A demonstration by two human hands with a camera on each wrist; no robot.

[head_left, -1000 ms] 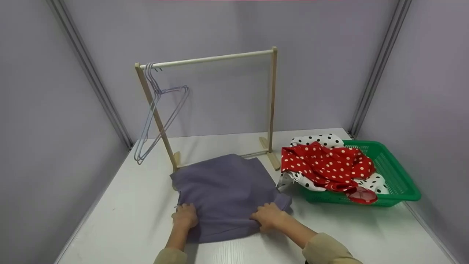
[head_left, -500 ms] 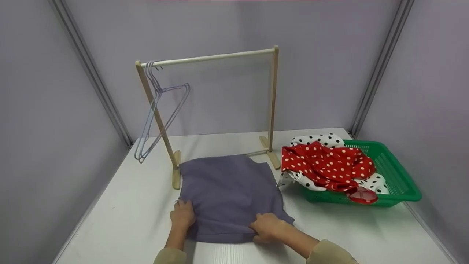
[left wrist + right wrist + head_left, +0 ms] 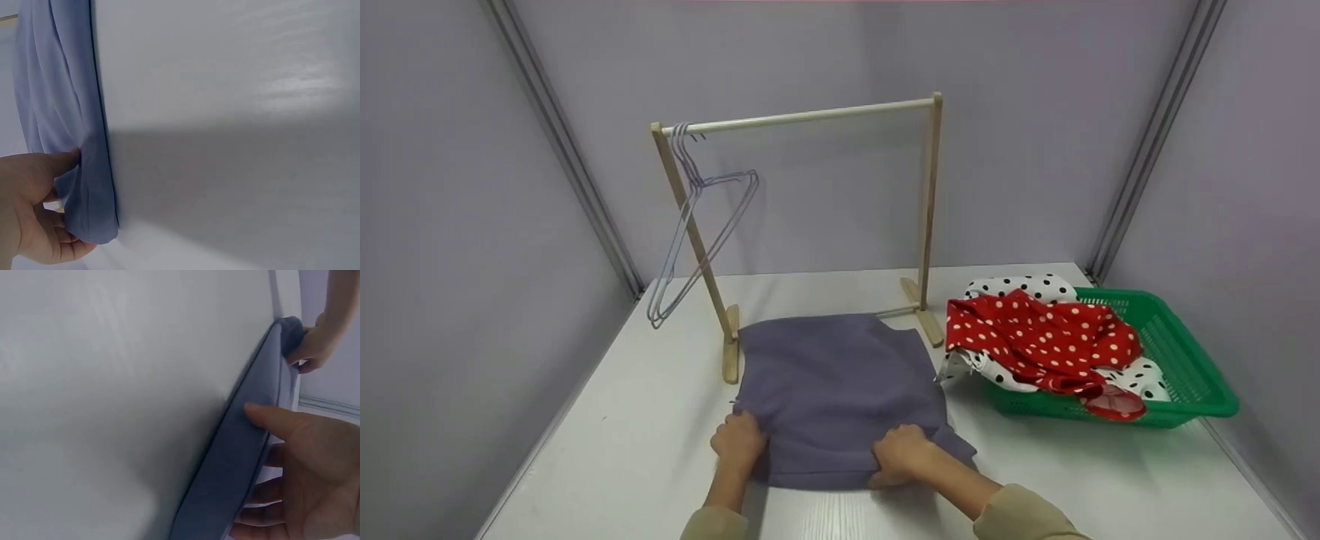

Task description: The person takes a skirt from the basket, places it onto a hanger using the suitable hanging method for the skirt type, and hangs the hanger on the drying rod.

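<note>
A purple-grey garment [image 3: 840, 382] lies spread on the white table, its far edge by the foot of the rack. At its near left side my left hand [image 3: 739, 439] grips the edge; in the left wrist view, thumb and fingers pinch a folded corner of the cloth [image 3: 93, 185]. My right hand [image 3: 901, 454] holds the near right part. Its thumb presses the hem [image 3: 236, 455] in the right wrist view, with the other fingers behind the cloth. A small flap [image 3: 955, 444] sticks out beyond the right hand.
Behind the garment stands a wooden rack [image 3: 802, 118] with several wire hangers [image 3: 705, 225] at its left end. To the right, a green basket [image 3: 1192, 367] holds a red polka-dot garment [image 3: 1042, 337] over white black-dotted cloth [image 3: 1020, 286]. Grey walls enclose the table.
The garment has been pulled straighter, its far left corner shifting right and off the rack's left foot. My right hand moved nearer me, then slightly back. Both hands keep their hold.
</note>
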